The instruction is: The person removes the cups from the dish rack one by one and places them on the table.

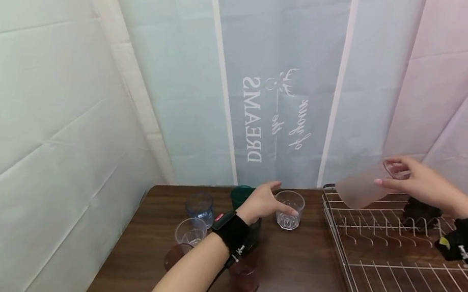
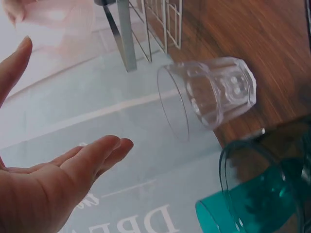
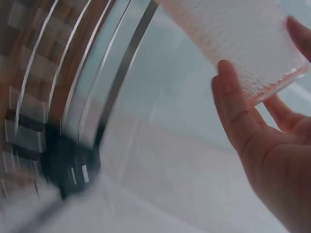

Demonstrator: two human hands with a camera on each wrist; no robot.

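My right hand holds a frosted pinkish tumbler tilted over the back of the wire dish rack. In the right wrist view, fingers and thumb grip one end of this tumbler, whose wall is textured. My left hand reaches forward with thumb and fingers spread and nothing between them. Right beside it stands a clear tumbler, overlapped by the thumb in the head view. The left wrist view has that clear tumbler in front of the fingers, with a teal tumbler near it.
Left of the left arm stand a blue tumbler, another clear one and a dark red one. A second reddish tumbler is to the arm's right. The wire rack fills the right side, with a black holder at its back.
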